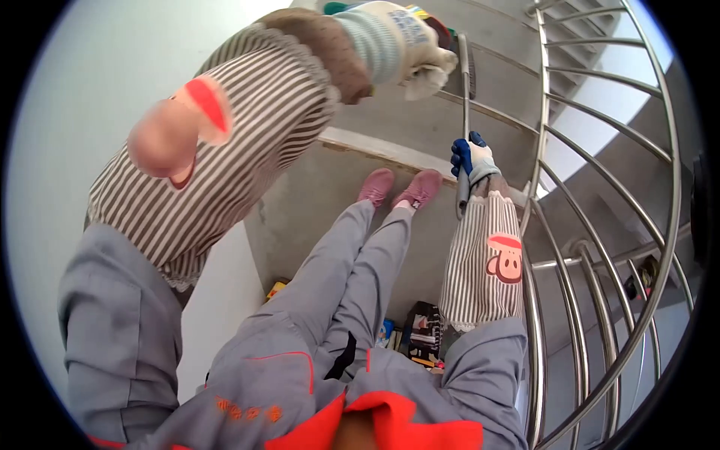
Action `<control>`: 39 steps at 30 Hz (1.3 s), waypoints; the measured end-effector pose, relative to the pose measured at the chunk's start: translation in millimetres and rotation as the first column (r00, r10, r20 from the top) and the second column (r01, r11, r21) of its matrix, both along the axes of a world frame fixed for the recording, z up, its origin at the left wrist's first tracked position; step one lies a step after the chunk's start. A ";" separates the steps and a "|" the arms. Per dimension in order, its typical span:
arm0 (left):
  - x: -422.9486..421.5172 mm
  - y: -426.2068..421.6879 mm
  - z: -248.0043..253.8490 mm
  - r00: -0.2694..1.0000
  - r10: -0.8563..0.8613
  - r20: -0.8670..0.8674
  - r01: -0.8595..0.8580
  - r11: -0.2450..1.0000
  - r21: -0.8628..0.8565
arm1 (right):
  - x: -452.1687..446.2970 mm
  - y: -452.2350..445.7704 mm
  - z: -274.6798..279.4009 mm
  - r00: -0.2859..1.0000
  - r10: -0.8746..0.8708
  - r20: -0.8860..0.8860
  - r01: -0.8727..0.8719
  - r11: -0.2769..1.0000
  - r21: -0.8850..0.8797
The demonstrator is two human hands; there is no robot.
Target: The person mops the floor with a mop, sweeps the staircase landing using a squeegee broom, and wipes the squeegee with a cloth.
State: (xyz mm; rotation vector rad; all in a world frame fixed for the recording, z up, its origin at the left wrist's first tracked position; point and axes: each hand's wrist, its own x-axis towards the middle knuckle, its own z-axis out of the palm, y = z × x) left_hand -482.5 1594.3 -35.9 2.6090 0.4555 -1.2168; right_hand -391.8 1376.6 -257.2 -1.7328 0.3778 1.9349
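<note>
My right hand (474, 159), in a blue and white glove, is closed around the lower part of a long grey pole (466, 105). The pole runs up the view over the steps, with a dark, bristle-like piece beside its upper part. My left hand (421, 52), in a whitish glove with a light blue cuff, reaches across near the pole's far end. Its fingers look curled, and what they hold is hidden. Behind this glove shows a multicoloured thing (444, 31) with red, yellow and green parts, too covered to name.
Metal railings (544, 97) curve along the right side, with more stairs beyond. Concrete steps (375, 146) lie ahead of my pink shoes (421, 187). A pale wall (90, 82) stands at the left. A dark box-like item (424, 330) and small packages sit on the floor behind my legs.
</note>
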 end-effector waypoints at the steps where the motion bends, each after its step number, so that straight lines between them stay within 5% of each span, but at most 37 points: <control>1: -0.2 -1.8 -2.9 0.999 0.019 0.028 -0.020 0.999 0.030 | -1.8 -1.2 -1.0 0.995 -0.024 -0.100 0.029 0.999 0.043; 3: -5.9 3.6 -4.0 0.999 0.035 0.019 -0.035 0.999 -0.012 | 7.5 0.2 10.5 0.930 -0.056 -0.363 0.075 0.997 0.037; 7: -35.4 6.1 -18.1 0.990 0.037 0.134 -0.049 0.995 0.084 | 12.8 -26.4 48.9 0.986 0.088 -0.140 -0.058 0.977 0.205; 11: -79.2 -7.9 12.6 0.963 0.224 0.147 -0.245 0.958 0.149 | 17.4 -93.4 108.9 0.997 -0.023 -0.071 0.030 0.995 0.100; 16: -174.7 -17.4 38.8 0.768 0.262 0.585 -0.334 0.942 0.017 | 13.8 -165.5 182.2 0.997 -0.028 0.067 0.025 0.999 0.042; 23: -270.4 -79.4 122.7 0.678 0.395 0.620 -0.522 0.853 0.028 | -10.3 -242.9 252.8 0.990 -0.082 0.117 0.080 0.997 0.024; 29: -321.6 -161.6 179.0 0.555 0.598 0.579 -0.726 0.687 -0.014 | -27.1 -294.7 247.4 0.986 -0.039 0.160 0.040 0.999 -0.006; 34: -358.5 -221.2 195.6 0.541 0.643 0.541 -0.775 0.632 0.025 | -31.8 -346.3 227.2 0.969 -0.027 0.247 0.031 0.999 -0.014; 39: -403.2 -274.0 182.7 0.390 0.766 0.511 -0.868 0.491 -0.074 | -32.5 -379.0 208.9 0.959 -0.013 0.282 0.026 0.999 -0.043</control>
